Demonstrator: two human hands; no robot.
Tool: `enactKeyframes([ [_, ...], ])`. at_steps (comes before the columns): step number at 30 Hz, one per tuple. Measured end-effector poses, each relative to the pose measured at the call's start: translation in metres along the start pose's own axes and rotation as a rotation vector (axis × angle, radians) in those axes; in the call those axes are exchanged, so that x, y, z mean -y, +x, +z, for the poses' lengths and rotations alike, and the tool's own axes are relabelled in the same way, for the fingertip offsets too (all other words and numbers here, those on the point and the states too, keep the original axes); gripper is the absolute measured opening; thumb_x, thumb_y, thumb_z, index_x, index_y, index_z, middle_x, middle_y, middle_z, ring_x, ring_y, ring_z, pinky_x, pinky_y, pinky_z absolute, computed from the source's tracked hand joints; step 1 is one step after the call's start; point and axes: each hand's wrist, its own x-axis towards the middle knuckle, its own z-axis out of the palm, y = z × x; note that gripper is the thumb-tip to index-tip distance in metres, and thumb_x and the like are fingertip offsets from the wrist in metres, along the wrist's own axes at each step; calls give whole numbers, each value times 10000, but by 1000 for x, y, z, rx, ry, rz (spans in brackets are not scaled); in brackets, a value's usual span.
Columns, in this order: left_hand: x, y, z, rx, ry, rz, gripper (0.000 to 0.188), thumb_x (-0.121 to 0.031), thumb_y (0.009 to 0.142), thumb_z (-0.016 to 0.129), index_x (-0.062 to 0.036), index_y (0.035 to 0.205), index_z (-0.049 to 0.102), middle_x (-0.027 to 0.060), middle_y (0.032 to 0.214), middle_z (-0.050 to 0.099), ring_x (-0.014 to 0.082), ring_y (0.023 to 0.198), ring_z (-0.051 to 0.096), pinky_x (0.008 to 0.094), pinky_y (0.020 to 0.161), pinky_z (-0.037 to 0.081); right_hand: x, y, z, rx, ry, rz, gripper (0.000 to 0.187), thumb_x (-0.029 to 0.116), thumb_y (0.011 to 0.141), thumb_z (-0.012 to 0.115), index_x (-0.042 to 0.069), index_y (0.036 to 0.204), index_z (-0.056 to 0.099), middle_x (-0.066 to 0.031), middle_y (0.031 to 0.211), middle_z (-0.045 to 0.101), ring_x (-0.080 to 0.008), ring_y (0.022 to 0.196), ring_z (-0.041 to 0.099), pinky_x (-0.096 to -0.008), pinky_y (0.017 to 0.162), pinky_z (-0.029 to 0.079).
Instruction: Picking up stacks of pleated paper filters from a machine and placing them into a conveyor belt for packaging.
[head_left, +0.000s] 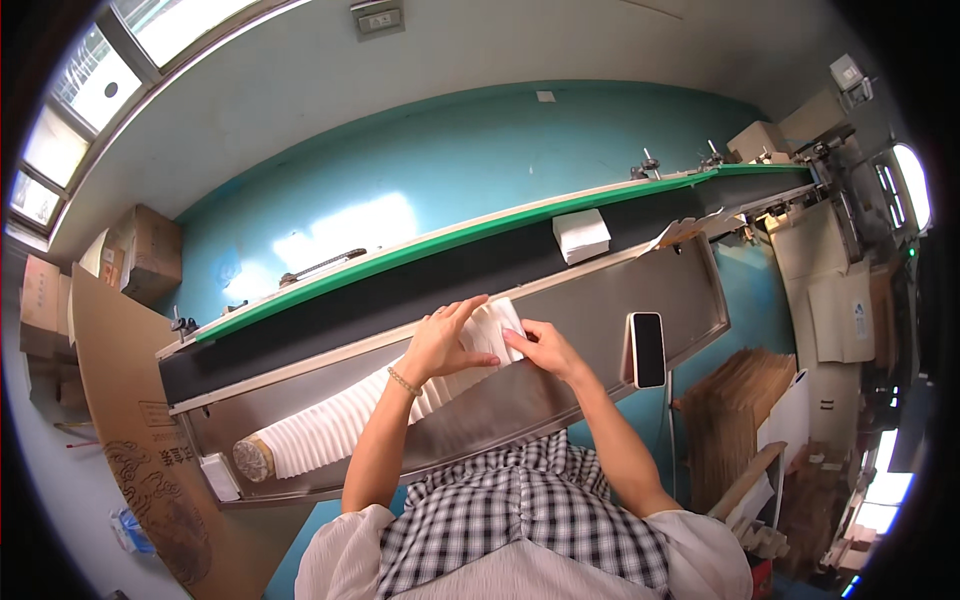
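Along the far side spreads a teal wall (480, 140), and before it a dark conveyor belt (430, 275) runs from left to right, edged on its far side by a green rail (480, 223). Nearer lies a shallow metal desk (620, 300) with a raised rim. A tall cardboard sheet (150, 420) leans at the left, and a pile of flat brown cardboard (735, 415) stands at the right, beyond the desk. The person, in a black-and-white checked garment (520, 500), faces the desk from the near side. A long row of thin white pieces (330, 432), packed face to face, lies slantwise on the desk from near left to far right. The left hand (440, 342) is spread over the row close to its right end, fingers on the far side and thumb on the near; how tightly they press cannot be told. The right hand (548, 348) grasps the row's right end between thumb and fingers. Farther right, a white stack (581, 236) sits on the belt. A phone (648, 350) stands near the desk's right part, its screen dark. A small white block (220, 477) rests at the desk's left corner, just beside the row's brownish round end (253, 458). A beaded bracelet (404, 380) circles the left wrist.
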Motion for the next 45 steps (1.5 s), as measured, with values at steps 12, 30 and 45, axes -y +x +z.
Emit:
enactKeyframes([
  [12, -5, -2, -3, 31, 47, -30, 771, -574, 635, 853, -95, 1175, 581, 147, 1043, 670, 360, 1015, 634, 436, 868, 515, -20, 45, -26, -258, 447, -4, 242, 223, 953, 661, -3, 1028, 620, -62, 872, 687, -109, 742, 649, -236, 635, 513],
  [30, 5, -17, -9, -23, -26, -10, 752, -561, 635, 847, -113, 1175, 577, 135, 1117, 661, 359, 1002, 648, 437, 847, 523, -18, 37, 3, -278, 287, 31, 227, 205, 942, 674, 2, 1037, 640, -66, 900, 688, -104, 720, 617, -243, 632, 493],
  [45, 7, -30, -21, -7, -20, -75, 834, -559, 609, 875, -91, 1225, 562, 171, 1134, 665, 380, 1036, 647, 425, 863, 535, -5, 8, 35, -57, 324, 44, 370, 316, 976, 638, -28, 1111, 639, -48, 907, 660, -89, 818, 580, -264, 716, 483],
])
